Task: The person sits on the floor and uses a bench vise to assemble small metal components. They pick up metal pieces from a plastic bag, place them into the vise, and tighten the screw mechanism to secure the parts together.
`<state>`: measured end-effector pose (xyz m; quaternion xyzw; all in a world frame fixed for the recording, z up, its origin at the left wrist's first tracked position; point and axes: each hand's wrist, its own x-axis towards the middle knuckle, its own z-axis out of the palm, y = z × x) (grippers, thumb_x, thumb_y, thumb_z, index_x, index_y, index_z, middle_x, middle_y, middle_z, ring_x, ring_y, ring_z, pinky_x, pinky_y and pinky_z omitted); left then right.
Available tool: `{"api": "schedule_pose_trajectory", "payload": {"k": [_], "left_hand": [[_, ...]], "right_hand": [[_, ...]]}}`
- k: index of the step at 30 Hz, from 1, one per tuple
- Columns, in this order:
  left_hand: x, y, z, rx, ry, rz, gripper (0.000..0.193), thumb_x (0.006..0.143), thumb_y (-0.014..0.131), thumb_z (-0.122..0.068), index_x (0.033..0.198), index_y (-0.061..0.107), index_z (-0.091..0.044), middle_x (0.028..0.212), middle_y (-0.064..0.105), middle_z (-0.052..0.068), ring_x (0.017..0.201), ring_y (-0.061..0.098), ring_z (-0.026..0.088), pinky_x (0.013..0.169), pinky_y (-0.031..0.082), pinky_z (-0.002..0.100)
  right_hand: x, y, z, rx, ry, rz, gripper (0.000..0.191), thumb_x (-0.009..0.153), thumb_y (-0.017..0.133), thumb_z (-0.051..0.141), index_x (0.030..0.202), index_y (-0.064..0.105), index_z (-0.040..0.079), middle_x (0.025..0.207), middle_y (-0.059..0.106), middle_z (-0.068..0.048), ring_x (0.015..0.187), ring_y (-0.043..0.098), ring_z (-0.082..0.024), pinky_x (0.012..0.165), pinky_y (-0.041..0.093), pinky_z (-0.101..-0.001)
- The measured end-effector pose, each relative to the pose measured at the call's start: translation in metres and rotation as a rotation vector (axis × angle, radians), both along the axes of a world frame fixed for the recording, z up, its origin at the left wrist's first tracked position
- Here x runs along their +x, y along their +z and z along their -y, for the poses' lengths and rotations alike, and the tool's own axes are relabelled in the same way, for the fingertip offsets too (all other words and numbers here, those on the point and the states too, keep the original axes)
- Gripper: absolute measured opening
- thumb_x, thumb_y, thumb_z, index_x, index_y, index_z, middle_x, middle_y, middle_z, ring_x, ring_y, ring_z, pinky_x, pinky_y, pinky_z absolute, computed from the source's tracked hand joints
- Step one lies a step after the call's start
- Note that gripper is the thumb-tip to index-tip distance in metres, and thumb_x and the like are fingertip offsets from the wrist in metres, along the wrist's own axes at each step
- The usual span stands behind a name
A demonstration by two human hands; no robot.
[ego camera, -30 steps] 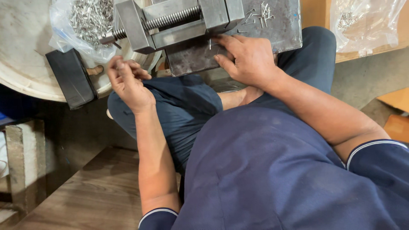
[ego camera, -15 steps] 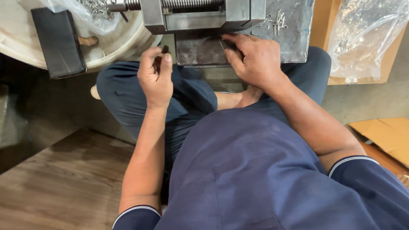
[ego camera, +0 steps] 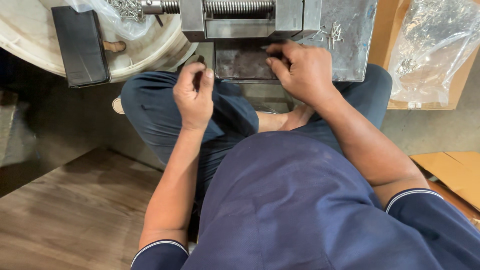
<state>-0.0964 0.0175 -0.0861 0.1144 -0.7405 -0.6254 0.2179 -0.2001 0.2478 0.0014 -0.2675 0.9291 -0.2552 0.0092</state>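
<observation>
Vise (ego camera: 240, 20) screw runs left-right just above both hands: right hand (ego camera: 300, 70) fingers curled on its dark plate (ego camera: 242, 62), left hand (ego camera: 192, 95) pinched shut, contents hidden.

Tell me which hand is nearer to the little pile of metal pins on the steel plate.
Right. The right hand rests on the steel plate just below-left of the pins; the left hand hangs over the lap, well off to the left.

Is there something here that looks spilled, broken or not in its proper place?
A few small metal pins lie loose on the grey metal plate, just beyond the right hand, while similar pieces sit in the clear bag at upper left. Nothing looks broken. The left hand is pinched shut; what it holds cannot be seen.
</observation>
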Motion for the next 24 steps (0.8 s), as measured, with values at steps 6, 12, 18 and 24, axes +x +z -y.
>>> {"api": "schedule_pose_trajectory", "payload": {"k": [6, 12, 18, 24], "left_hand": [[0.019, 0.033, -0.044, -0.042, -0.264, 0.087, 0.017, 0.101, 0.070, -0.015, 0.111, 0.069, -0.001, 0.097, 0.074, 0.012, 0.086, 0.072, 0.018, 0.080, 0.057, 0.031], [0.021, 0.008, -0.056, 0.508, -0.610, 0.187, 0.027, 0.108, 0.061, -0.022, 0.123, 0.068, -0.001, 0.104, 0.074, 0.009, 0.094, 0.068, 0.012, 0.083, 0.057, 0.030], [0.042, 0.006, -0.020, 0.177, -0.510, 0.271, 0.026, 0.109, 0.065, -0.021, 0.099, 0.068, 0.003, 0.084, 0.065, 0.008, 0.080, 0.057, 0.016, 0.073, 0.053, 0.031], [0.107, -0.012, 0.137, 1.156, 0.532, -0.240, 0.050, 0.101, 0.041, -0.059, 0.092, 0.050, -0.011, 0.076, 0.047, 0.003, 0.063, 0.039, 0.020, 0.056, 0.036, 0.035]], "right_hand": [[0.013, -0.015, -0.015, -0.289, 0.044, 0.225, 0.015, 0.097, 0.076, 0.019, 0.106, 0.071, 0.007, 0.088, 0.074, -0.009, 0.076, 0.074, -0.023, 0.068, 0.057, -0.0329], [0.039, -0.039, -0.007, -0.618, 0.087, 0.647, 0.012, 0.105, 0.071, 0.006, 0.114, 0.065, 0.001, 0.106, 0.071, -0.003, 0.094, 0.067, -0.008, 0.084, 0.056, -0.0238], [0.029, -0.027, -0.012, -0.618, 0.164, 0.980, 0.028, 0.103, 0.066, 0.014, 0.128, 0.068, 0.002, 0.099, 0.072, -0.004, 0.086, 0.063, -0.008, 0.077, 0.053, -0.0253], [0.023, -0.016, -0.067, -0.497, 0.077, 0.434, 0.010, 0.099, 0.074, 0.010, 0.105, 0.073, 0.002, 0.091, 0.071, -0.008, 0.079, 0.063, -0.013, 0.071, 0.051, -0.0280]]}}
